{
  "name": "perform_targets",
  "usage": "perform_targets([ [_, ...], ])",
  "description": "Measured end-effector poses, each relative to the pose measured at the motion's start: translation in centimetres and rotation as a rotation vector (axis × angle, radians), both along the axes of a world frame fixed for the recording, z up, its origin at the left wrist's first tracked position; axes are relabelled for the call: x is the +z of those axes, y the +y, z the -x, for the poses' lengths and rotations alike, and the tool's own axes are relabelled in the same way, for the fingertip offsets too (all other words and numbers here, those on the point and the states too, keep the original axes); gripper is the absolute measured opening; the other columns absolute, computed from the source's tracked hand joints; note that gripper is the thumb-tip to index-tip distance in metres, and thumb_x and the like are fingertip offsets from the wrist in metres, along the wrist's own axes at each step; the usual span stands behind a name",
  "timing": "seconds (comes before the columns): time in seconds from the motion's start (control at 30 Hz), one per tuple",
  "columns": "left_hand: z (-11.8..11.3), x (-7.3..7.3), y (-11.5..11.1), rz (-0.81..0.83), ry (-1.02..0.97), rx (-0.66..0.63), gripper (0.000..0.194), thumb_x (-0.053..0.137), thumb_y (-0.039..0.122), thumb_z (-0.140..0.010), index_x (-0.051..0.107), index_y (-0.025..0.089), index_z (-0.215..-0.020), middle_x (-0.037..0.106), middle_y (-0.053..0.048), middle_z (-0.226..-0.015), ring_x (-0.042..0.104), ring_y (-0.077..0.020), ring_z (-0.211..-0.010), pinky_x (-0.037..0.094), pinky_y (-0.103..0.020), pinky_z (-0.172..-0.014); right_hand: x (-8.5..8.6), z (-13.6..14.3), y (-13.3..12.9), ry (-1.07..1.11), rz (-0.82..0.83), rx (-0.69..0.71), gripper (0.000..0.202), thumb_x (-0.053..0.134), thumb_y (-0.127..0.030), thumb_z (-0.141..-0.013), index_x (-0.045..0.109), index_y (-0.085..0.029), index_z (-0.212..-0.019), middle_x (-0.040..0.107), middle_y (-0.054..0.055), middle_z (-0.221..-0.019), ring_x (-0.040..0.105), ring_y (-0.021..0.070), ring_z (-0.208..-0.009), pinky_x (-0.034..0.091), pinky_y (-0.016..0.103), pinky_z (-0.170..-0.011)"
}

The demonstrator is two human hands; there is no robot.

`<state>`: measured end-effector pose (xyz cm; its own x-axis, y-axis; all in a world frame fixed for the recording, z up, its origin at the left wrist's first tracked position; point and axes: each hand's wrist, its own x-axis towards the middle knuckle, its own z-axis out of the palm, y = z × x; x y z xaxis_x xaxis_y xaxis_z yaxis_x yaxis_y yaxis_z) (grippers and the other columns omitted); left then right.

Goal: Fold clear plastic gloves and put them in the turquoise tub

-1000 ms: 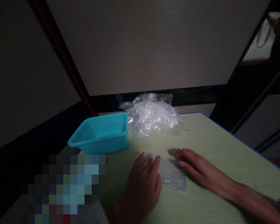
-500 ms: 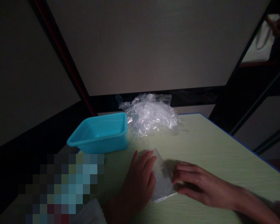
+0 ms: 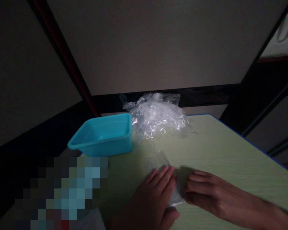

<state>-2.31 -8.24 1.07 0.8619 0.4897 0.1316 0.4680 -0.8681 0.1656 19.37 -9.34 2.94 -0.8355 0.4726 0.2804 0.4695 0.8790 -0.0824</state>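
Note:
A flat, clear plastic bag [image 3: 159,157] lies lengthwise on the table, looking folded into a narrow strip. My left hand [image 3: 156,195] presses down on its middle with fingers stretched out and covers much of it. At the bag's lower right edge, my right hand [image 3: 206,191] has its fingers curled together, with the fingertips pinching that edge. Behind the hands sits a crumpled heap of clear plastic bags [image 3: 158,116], and a turquoise plastic basin [image 3: 105,150] stands to its left.
The pale green table [image 3: 213,143] has a blue edge [image 3: 244,139] running along its right side. A light panel [image 3: 146,48] rises behind the table. A pixelated patch hides the lower left. Something white [image 3: 280,38] shows at the upper right.
My left hand has slid down and right along the bag and now lies flatter. My right hand has shifted slightly right and its fingers have closed more. The view has turned a little left.

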Motion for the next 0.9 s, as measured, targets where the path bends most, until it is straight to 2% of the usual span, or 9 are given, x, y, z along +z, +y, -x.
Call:
perform_targets([
  [0.3, 0.1, -0.3, 0.0, -0.008, -0.021, -0.003, 0.063, 0.044, 0.051, -0.088, 0.037, 0.009, -0.135, 0.029, -0.013, -0.146, 0.025, -0.0231, -0.135, 0.027, -0.037, -0.109, 0.0, 0.1, -0.1, 0.017, -0.062, -0.020, 0.044, 0.028, -0.016, -0.098, 0.061, -0.019, -0.069, 0.058, 0.001, -0.067, 0.047, 0.0151, -0.060, 0.036, 0.033, -0.056],
  [0.5, 0.1, -0.1, -0.1, 0.035, 0.012, 0.013, 0.063, 0.044, 0.050, -0.088, 0.036, 0.009, -0.135, 0.025, -0.014, -0.147, 0.023, -0.0251, -0.136, 0.026, -0.039, -0.109, -0.1, 0.1, -0.2, 0.046, -0.087, -0.021, 0.048, 0.024, -0.016, -0.099, 0.060, -0.018, -0.067, 0.057, 0.001, -0.065, 0.046, 0.0150, -0.060, 0.036, 0.033, -0.057],
  [0.6, -0.1, 0.1, -0.2, 0.006, -0.012, 0.030, 0.066, 0.046, 0.049, -0.086, 0.035, 0.007, -0.136, 0.027, -0.015, -0.146, 0.025, -0.0263, -0.135, 0.029, -0.040, -0.108, -0.1, 0.1, 0.0, 0.048, -0.124, -0.021, 0.045, 0.028, -0.017, -0.098, 0.059, -0.018, -0.065, 0.056, 0.001, -0.064, 0.045, 0.0152, -0.060, 0.035, 0.033, -0.056],
  [0.73, -0.5, -0.4, -0.5, -0.140, -0.068, 0.033, 0.061, 0.049, 0.044, -0.084, 0.044, 0.003, -0.129, 0.043, -0.018, -0.137, 0.042, -0.0268, -0.126, 0.040, -0.034, -0.101, -0.1, 0.0, 0.0, 0.064, -0.098, -0.055, 0.041, 0.031, -0.017, -0.096, 0.059, -0.018, -0.066, 0.056, 0.002, -0.065, 0.046, 0.0155, -0.063, 0.037, 0.032, -0.059],
  [0.83, -0.7, -1.5, -1.1, -0.323, -0.137, 0.052, 0.046, 0.043, 0.038, -0.087, 0.056, 0.003, -0.115, 0.060, -0.018, -0.120, 0.058, -0.0263, -0.110, 0.049, -0.031, -0.089, 0.0, -0.1, -0.1, 0.092, -0.044, -0.070, 0.040, 0.028, -0.018, -0.095, 0.061, -0.017, -0.073, 0.057, 0.003, -0.067, 0.048, 0.0161, -0.065, 0.039, 0.033, -0.062],
  [0.9, -0.8, -2.6, -1.6, -0.418, -0.212, 0.110, 0.039, 0.037, 0.031, -0.090, 0.058, 0.006, -0.109, 0.066, -0.016, -0.110, 0.063, -0.0241, -0.100, 0.053, -0.030, -0.081, 0.1, -0.2, -0.1, 0.098, -0.008, -0.074, 0.037, 0.029, -0.018, -0.095, 0.061, -0.017, -0.076, 0.057, 0.004, -0.068, 0.048, 0.0164, -0.066, 0.040, 0.033, -0.062],
])
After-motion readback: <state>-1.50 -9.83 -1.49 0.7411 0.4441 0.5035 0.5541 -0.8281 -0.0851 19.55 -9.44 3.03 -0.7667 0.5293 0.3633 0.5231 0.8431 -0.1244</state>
